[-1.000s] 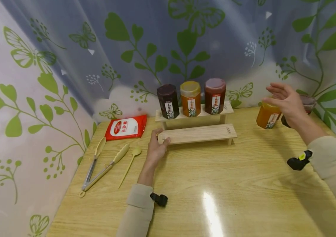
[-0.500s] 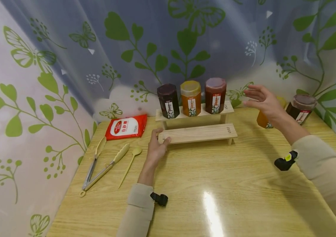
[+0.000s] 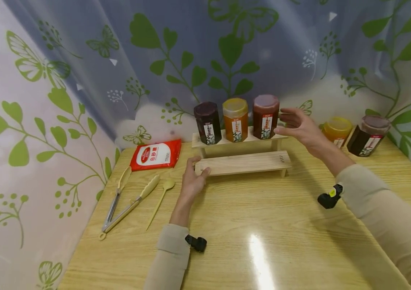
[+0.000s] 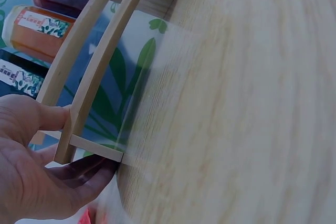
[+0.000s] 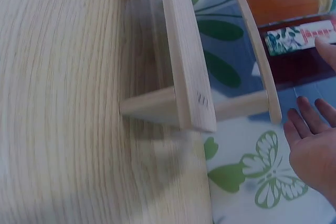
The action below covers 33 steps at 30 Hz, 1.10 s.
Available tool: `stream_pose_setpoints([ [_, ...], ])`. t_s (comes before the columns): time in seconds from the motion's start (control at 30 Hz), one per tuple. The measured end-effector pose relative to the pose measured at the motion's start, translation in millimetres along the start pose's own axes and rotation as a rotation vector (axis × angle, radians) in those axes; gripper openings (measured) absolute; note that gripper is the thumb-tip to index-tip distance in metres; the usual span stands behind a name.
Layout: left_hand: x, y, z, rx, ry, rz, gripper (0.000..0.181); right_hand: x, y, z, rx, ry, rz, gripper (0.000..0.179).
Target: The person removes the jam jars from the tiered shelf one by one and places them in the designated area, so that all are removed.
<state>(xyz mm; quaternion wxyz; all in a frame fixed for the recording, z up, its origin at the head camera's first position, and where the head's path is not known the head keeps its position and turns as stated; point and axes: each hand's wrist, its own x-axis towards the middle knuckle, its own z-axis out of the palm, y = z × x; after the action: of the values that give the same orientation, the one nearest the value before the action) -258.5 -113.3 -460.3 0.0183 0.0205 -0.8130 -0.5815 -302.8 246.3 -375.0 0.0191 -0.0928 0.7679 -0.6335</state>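
A two-step wooden rack (image 3: 243, 163) stands at the back of the table. My left hand (image 3: 192, 183) grips the left end of its lower step, thumb on top; the left wrist view shows this hand (image 4: 47, 156) with fingers beneath the step. Three lidded jars line the upper step: dark purple (image 3: 202, 123), orange (image 3: 230, 125) and dark red (image 3: 258, 125). At the red jar's right side is my right hand (image 3: 304, 133), fingers extended and thumb apart. In the right wrist view its thumb overlaps the red jar's label (image 5: 299, 38), while the other fingers stay spread.
Another orange-yellow jar (image 3: 337, 127) and a dark jar (image 3: 366, 139) stand at the back right. On the left lie a red and white packet (image 3: 156, 155), spread tongs (image 3: 125, 211) and a yellow spoon (image 3: 160, 205). A patterned curtain (image 3: 176, 80) closes the back.
My right hand has moved left from the orange-yellow jar at the back right to the red jar on the rack. My left hand has kept its grip on the rack.
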Motion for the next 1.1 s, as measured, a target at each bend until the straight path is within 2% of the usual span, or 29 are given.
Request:
stream_pose_setpoints([
  [0.43, 2.6, -0.2, 1.9, 0.008, -0.001, 0.003, 0.051, 12.3, -4, 31, -0.001, 0.026, 0.029, 0.086],
  [0.7, 2.1, 0.0, 0.1, 0.005, -0.002, 0.005, 0.051, 18.3, -5, 48, -0.005, 0.104, 0.06, 0.086],
  [1.1, 3.7, -2.1, 0.6, 0.012, 0.002, -0.012, 0.051, 21.6, -7, 69, -0.008, 0.259, 0.049, 0.093],
])
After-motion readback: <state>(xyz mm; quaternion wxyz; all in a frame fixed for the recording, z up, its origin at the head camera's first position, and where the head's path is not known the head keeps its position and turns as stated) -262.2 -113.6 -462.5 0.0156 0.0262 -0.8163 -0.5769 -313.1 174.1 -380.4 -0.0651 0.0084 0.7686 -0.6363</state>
